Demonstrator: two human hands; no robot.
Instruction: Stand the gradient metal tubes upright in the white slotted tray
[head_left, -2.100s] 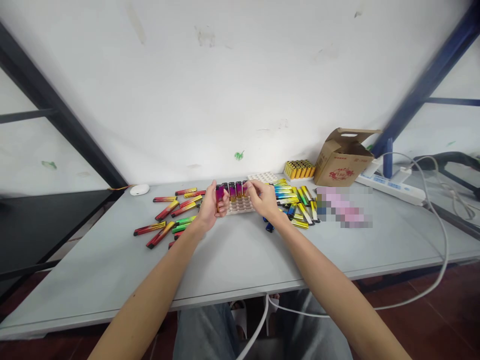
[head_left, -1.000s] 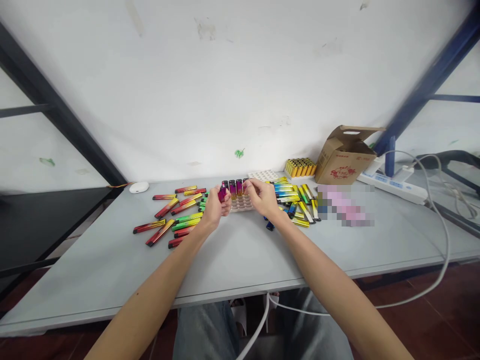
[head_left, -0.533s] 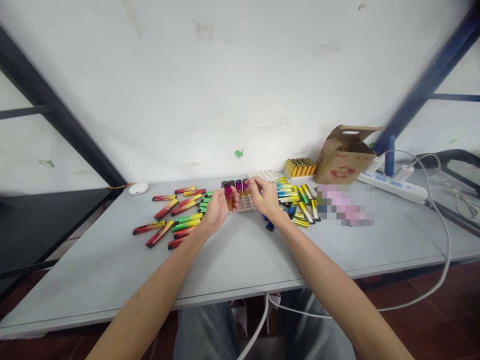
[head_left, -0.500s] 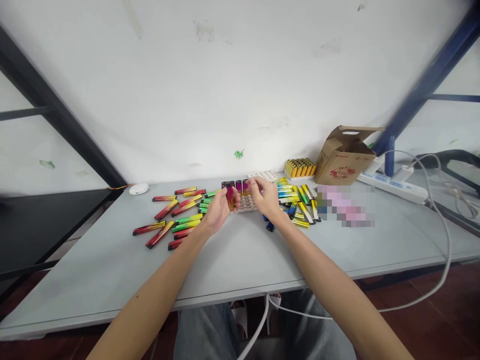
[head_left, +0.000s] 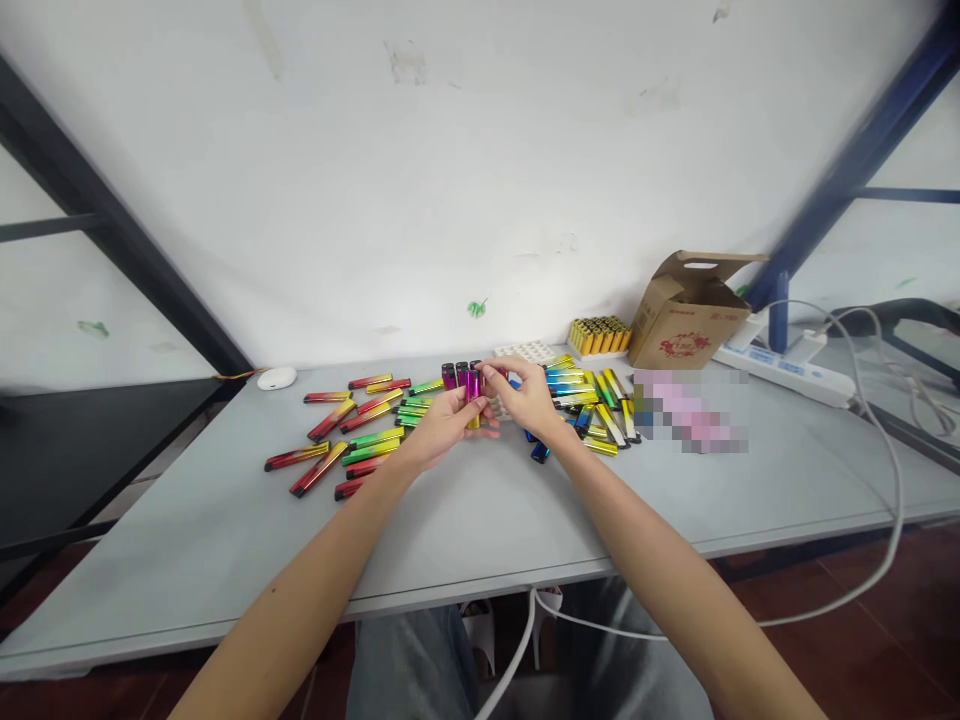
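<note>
My left hand [head_left: 444,432] holds a purple-to-yellow lighter [head_left: 472,397] upright in front of a pale slotted tray [head_left: 496,406]. My right hand [head_left: 527,397] pinches the top of that lighter with thumb and fingertips. Behind the hands, three purple lighters [head_left: 454,374] stand in the tray's far row. Loose red-and-yellow and green lighters [head_left: 352,432] lie scattered to the left. A pile of yellow, blue and green lighters [head_left: 592,400] lies to the right.
A second pale tray [head_left: 526,352] and a tray of yellow lighters [head_left: 598,337] stand at the back by the wall. A cardboard box [head_left: 686,313], a power strip [head_left: 780,371] with cables and a white puck [head_left: 277,378] rest on the grey table [head_left: 480,510].
My left hand has carried the purple-yellow lighter rightward to the middle, and my right hand has left the tray row and closed on its top.
</note>
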